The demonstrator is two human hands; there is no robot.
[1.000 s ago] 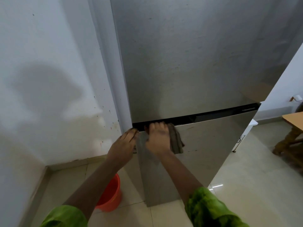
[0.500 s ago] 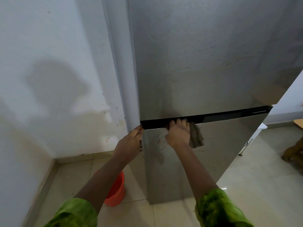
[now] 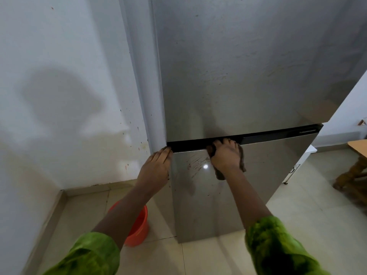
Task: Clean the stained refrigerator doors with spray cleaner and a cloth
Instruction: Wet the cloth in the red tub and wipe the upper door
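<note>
Most of the cloth [image 3: 241, 162] hides under the right hand [image 3: 225, 155]; sleeves [image 3: 278, 245] cropped.

White spattered wall [image 3: 59, 80], pale tiled floor [image 3: 297, 225].

left grip [image 3: 156, 164] flat, right grip [image 3: 226, 155] curled
</note>
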